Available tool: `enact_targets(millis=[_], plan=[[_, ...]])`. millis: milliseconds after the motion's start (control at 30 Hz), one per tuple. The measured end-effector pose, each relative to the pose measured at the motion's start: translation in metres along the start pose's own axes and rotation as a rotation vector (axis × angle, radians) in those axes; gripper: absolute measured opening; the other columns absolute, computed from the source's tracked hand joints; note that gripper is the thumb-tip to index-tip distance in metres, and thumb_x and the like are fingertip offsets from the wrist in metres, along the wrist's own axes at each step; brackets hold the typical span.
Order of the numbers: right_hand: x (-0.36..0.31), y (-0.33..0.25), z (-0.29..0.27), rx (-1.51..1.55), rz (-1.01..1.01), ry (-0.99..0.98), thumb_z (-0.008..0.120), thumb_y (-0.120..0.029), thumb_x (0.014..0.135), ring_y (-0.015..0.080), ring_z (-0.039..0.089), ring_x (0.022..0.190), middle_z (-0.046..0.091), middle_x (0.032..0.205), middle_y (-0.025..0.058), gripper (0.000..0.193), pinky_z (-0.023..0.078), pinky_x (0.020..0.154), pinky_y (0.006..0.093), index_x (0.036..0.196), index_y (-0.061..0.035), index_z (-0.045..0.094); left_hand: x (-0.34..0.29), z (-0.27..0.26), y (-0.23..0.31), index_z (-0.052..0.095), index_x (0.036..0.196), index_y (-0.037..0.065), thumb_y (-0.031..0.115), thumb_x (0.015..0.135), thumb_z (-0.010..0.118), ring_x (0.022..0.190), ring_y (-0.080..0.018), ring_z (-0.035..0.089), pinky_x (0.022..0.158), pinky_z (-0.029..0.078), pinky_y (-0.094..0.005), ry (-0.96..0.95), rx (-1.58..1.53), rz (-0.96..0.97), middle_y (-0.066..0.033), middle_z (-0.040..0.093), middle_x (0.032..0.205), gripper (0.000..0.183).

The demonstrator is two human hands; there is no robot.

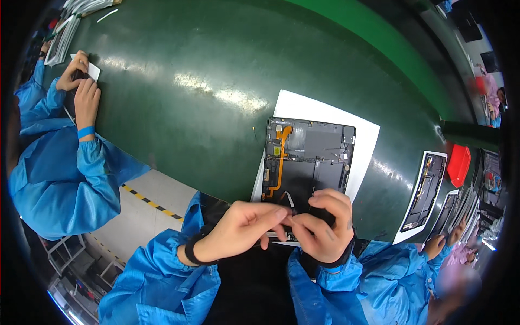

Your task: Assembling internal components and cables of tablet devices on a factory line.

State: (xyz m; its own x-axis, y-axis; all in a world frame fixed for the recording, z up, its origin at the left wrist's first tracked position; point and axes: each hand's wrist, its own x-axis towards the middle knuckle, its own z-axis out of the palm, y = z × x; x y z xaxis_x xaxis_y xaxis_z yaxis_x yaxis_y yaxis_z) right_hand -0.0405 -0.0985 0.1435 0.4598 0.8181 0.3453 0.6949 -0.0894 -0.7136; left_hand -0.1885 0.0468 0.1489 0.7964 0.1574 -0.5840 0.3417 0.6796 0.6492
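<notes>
An opened tablet housing [330, 142], dark inside with an orange ribbon cable [284, 162] along its left part, lies on a white sheet [364, 142] on the green table. Over its near end, my left hand [238, 228] and my right hand [327, 226] meet with fingertips almost touching. Thumb and forefinger of the left are pinched together, and the right hand's fingers are curled in a pinch too. A thin dark and white strip [291, 200] shows just beyond the fingertips; whether either hand holds it is unclear. My hands cover the housing's near part.
To the right lies another opened tablet housing [425, 189] on white paper, near a red bin [459, 165]. A co-worker in blue [59, 173] handles a dark piece at the far left, by stacked trays [64, 39]. Another co-worker's sleeve [395, 281] is close on my right.
</notes>
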Motion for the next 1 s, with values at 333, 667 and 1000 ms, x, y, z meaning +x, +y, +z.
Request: enact_targets(millis=[333,667,1000], plan=[[0.014,0.002,-0.010,0.195,0.148,-0.252,0.089,-0.010,0.076,0.0267,0.073,0.109,0.079,0.109,0.0054,0.026,0.054,0.083,0.0378,0.100,-0.0070,0.078,0.000,-0.003,-0.005,0.072,0.117,-0.008,0.001,0.100,0.068,0.076,-0.0136,0.076,0.060,0.062,-0.0229,0.055,0.409,0.270,-0.0127,0.079,0.095,0.019],[0.012,0.005,0.000,0.043,0.069,-0.218,0.085,-0.007,0.074,0.0246,0.074,0.097,0.078,0.100,0.0061,0.027,0.054,0.078,0.0351,0.100,-0.0042,0.079,0.006,-0.016,-0.009,0.072,0.118,-0.006,0.000,0.098,0.068,0.079,-0.0215,0.080,0.068,0.064,-0.0266,0.049,0.569,0.353,-0.0154,0.079,0.095,0.021],[0.012,-0.002,0.004,-0.198,-0.134,-0.183,0.085,-0.007,0.069,0.0227,0.074,0.095,0.077,0.098,0.0066,0.028,0.054,0.071,0.0320,0.095,-0.0021,0.079,0.007,-0.017,0.001,0.073,0.119,-0.009,-0.005,0.096,0.066,0.070,-0.0153,0.075,0.063,0.059,-0.0253,0.002,0.576,0.412,-0.0138,0.078,0.087,0.024]])
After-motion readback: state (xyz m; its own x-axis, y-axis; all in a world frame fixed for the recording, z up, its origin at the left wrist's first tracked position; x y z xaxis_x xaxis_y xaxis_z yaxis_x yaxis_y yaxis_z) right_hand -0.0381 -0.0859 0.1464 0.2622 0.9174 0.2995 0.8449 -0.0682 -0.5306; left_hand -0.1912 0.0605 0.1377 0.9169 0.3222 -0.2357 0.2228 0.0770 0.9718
